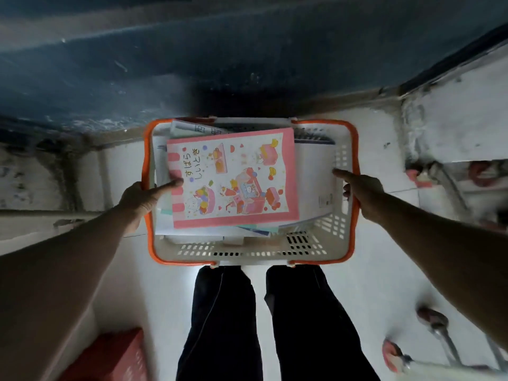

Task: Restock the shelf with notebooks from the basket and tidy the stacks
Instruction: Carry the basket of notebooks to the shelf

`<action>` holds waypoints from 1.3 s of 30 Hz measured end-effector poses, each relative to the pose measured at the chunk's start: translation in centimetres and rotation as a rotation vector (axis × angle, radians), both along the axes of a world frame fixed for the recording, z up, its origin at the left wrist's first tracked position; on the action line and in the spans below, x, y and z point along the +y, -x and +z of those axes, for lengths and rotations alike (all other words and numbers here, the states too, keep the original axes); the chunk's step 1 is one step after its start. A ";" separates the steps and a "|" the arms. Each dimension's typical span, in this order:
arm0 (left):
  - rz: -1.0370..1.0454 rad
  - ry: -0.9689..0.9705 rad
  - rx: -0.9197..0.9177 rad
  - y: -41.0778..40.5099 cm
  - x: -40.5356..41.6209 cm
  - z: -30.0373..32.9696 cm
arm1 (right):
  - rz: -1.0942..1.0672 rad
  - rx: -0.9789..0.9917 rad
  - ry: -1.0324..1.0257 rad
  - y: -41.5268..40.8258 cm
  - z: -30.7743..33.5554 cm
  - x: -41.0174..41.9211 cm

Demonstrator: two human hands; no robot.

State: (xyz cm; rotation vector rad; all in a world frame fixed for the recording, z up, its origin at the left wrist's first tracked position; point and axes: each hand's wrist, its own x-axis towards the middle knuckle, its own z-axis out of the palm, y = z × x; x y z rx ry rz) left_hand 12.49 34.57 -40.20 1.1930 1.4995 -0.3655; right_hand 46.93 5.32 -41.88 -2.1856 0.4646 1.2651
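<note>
While your left hand (140, 199) and right hand (362, 192) grip the basket (247, 251) by its side rims, index fingers extended, the notebooks (233, 182) lie stacked inside. You seem to be carrying it; next, set it down and lift the top notebook.

One white perforated plastic basket with orange rim handles (302, 250) sits on the floor, and one pink-bordered notebook with cartoon sweets on its cover (233, 180) lies on top of the pile inside. At least four more pale notebooks or papers show beneath it, though their exact number cannot be told. Two bare hands, the left hand (140, 199) and the right hand (365, 191), one red plastic crate (110, 358) and two dark-trousered legs (225, 320) are also in view.
</note>
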 end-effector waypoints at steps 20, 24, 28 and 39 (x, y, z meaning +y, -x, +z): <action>-1.192 -0.003 -0.106 -12.1 -26.2 24.8 | -1.034 -0.251 -0.012 44.2 34.8 -39.0; -1.459 -0.069 -0.215 -9.3 -42.8 31.3 | -1.257 -0.306 -0.021 57.0 36.1 -46.0; -1.634 -0.167 -0.335 -2.0 -59.3 34.0 | -1.471 -0.393 -0.077 69.5 35.0 -53.6; -2.009 0.045 -0.300 16.0 -98.2 34.5 | -1.817 -0.419 0.148 93.0 41.0 -75.8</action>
